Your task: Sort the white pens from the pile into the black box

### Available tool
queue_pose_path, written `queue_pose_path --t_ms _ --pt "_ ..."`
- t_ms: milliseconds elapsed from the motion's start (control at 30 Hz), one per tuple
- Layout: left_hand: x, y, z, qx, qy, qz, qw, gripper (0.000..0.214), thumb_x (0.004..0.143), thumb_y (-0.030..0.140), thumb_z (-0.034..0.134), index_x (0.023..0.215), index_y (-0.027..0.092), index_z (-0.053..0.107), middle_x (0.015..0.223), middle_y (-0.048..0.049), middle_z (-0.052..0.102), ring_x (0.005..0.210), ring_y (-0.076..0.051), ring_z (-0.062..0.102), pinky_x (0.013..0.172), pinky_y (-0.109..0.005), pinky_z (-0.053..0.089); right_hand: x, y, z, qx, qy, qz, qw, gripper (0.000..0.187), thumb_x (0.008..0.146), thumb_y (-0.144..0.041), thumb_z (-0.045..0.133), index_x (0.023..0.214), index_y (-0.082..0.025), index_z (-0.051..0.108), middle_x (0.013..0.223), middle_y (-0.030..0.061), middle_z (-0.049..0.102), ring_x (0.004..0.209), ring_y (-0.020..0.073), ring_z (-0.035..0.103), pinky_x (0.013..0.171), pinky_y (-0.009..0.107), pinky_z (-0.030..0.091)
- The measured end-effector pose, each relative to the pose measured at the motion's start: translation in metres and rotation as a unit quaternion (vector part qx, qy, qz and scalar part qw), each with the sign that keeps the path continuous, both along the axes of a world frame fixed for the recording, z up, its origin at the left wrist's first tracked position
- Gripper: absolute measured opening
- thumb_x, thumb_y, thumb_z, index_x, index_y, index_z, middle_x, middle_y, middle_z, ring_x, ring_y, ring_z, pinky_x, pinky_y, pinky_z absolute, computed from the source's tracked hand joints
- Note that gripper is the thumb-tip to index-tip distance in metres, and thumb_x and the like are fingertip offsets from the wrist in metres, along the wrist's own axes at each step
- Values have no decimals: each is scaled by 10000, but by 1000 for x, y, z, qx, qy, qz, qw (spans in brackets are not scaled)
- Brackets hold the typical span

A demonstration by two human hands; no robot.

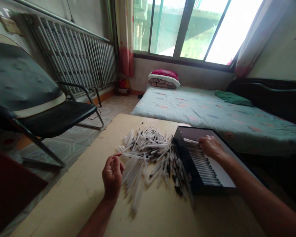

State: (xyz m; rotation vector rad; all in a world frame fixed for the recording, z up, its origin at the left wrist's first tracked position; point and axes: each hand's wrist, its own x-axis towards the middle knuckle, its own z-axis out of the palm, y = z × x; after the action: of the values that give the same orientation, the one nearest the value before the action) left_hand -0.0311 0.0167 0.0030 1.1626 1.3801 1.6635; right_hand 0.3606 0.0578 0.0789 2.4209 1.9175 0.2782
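My right hand (210,146) reaches into a dark box (183,150), its fingers closed on the end of a white pen (191,141). Below that pen, a row of similar pens (204,168) lies side by side in the box. My left hand (113,174) is over the table at the left edge of a loose pile of pen parts (150,144). Its index finger points toward the pile, apart from the thumb, the other fingers are curled, and I see nothing held. The pile mixes whitish tubes, thin dark refills and small black caps.
The parts lie on a pale yellow table (76,194), with the box at its right side. Beyond stands a bed (180,102) with folded bedding (163,79), under a window. On the left are a black chair (56,118) and a metal rail frame (76,52) against the wall.
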Motion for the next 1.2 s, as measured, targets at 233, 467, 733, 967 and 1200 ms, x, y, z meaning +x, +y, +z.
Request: queue_pose_path --t_ms 233,467,733,967,1200 --pt "1 -1 -2 -4 -6 -12 1000 294 867 444 460 959 191 577 509 54 442 417 -86 364 381 -158 307 0 23 -35 -87 1 8 996 276 767 -8 489 842 -162 705 964 121 641 964 226 551 697 273 353" --pt "0 -2 2 -4 0 -6 1000 272 870 427 458 956 196 572 517 55 443 419 -92 367 389 -167 306 -1 22 -24 -38 15 13 999 278 886 -149 410 1010 -156 659 1005 137 635 973 223 555 746 288 371" --pt "3 -4 5 8 51 -7 999 218 826 364 512 887 180 612 503 42 472 437 -112 443 424 -187 357 -118 -52 6 226 244 190 924 183 889 -258 447 892 -187 616 854 54 630 734 161 585 679 247 409" --pt "8 -9 3 30 187 -71 979 156 799 316 552 859 206 645 555 5 592 506 -148 554 525 -220 421 -219 -97 -66 96 290 195 932 48 819 -204 538 780 -200 566 762 20 628 638 146 603 555 221 365" --pt "12 -11 4 6 186 -178 966 168 766 350 585 808 222 684 682 -45 680 627 -202 615 601 -260 435 -246 -91 -83 78 195 109 972 97 833 -262 541 764 -198 515 658 54 671 566 203 645 485 246 275"
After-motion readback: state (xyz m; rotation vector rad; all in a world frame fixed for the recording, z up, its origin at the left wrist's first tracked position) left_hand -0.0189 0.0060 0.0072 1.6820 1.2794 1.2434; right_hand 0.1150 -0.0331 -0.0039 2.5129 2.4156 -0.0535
